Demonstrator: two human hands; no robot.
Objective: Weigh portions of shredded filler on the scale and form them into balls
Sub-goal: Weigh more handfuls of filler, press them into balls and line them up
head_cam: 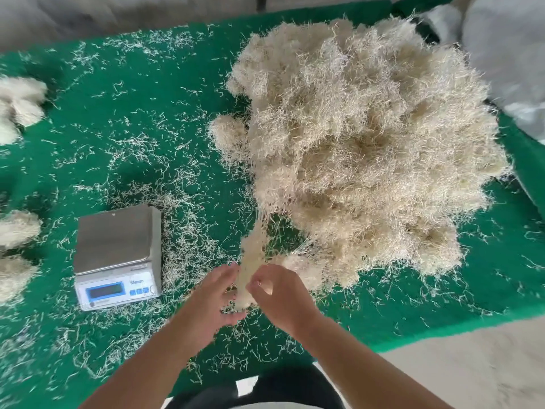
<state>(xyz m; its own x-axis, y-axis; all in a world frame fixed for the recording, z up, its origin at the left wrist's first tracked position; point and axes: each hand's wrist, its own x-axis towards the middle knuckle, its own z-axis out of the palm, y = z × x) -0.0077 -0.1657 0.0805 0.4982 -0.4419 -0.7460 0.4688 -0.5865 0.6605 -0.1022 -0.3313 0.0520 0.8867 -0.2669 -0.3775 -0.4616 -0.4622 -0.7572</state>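
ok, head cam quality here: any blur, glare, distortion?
Head view: motion blur smears the hands, left hand and right hand, and the pulled filler strand; scale display unreadable; wide-angle bends the green mat edges; light soft, no harsh glare.

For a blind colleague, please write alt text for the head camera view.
Two hands, left hand and right hand, pull a strand of shredded filler from a big pile on a green mat. An empty scale sits left; finished balls lie at the left edge.
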